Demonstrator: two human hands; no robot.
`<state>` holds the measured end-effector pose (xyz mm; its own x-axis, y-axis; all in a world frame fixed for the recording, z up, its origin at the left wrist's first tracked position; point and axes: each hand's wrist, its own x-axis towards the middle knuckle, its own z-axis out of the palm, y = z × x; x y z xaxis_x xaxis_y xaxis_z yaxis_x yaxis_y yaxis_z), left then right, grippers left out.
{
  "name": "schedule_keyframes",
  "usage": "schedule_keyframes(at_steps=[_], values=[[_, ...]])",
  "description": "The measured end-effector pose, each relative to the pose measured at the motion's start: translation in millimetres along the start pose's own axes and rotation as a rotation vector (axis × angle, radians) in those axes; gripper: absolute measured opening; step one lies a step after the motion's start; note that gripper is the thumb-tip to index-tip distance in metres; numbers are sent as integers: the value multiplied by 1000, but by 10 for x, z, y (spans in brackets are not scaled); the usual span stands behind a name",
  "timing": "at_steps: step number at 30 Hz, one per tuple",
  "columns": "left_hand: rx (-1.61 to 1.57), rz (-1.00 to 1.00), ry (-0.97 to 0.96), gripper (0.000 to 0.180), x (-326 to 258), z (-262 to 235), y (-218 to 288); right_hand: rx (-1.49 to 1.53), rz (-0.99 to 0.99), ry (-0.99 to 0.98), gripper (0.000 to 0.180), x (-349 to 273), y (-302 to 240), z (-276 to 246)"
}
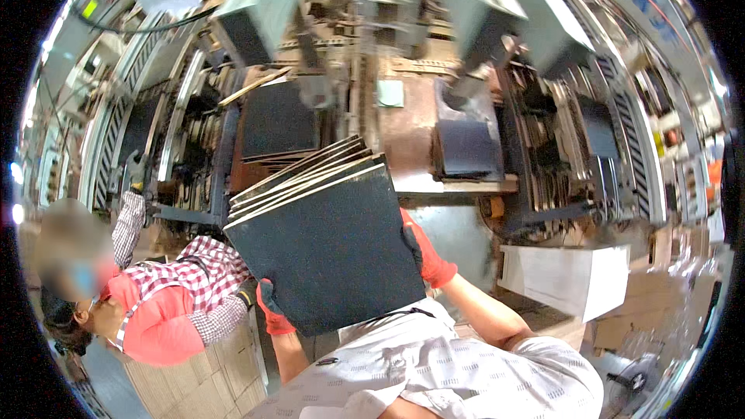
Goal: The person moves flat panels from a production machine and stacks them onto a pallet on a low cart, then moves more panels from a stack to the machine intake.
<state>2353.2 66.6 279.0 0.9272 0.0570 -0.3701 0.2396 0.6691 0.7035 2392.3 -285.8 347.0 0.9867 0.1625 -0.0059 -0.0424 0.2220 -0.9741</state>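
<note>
Against my body I carry a fanned stack of dark square boards (330,252), with several pale edges showing along its far side. My left hand (275,309), in a red and dark work glove, grips the stack's lower left edge. On the opposite side my right hand (428,252), gloved alike, clasps the right edge. The fingers under the boards are hidden. Just beyond the stack, another pile of dark boards (281,118) lies on the bench to the left. Farther right, a smaller dark pile (469,147) rests on the brownish worktop (407,147).
A co-worker (174,295) in a checked apron stands close on my left, above stacked brown cartons (186,376). To my right is a white box (566,275). Grey-green machine housings (260,12) overhang the bench. Racks of boards (543,140) flank the worktop.
</note>
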Motion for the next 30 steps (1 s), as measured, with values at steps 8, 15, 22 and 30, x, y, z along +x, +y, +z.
schedule_keyframes(at_steps=[8, 15, 22, 30], values=[[264, 3, -202, 43, -778, 1772, -947, 467, -175, 245, 48, -2011, -136, -1388], [162, -424, -423, 37, -625, 2860, -2111, 811, 77, 526, 57, -2797, -177, -2499], [862, 306, -938, 37, -123, 3202, -3288, 654, 274, 698, 56, -2722, -128, -3647], [-48, -612, -337, 31, 681, 2675, -5061, 63, 541, 468, 63, -1438, 398, -5374]])
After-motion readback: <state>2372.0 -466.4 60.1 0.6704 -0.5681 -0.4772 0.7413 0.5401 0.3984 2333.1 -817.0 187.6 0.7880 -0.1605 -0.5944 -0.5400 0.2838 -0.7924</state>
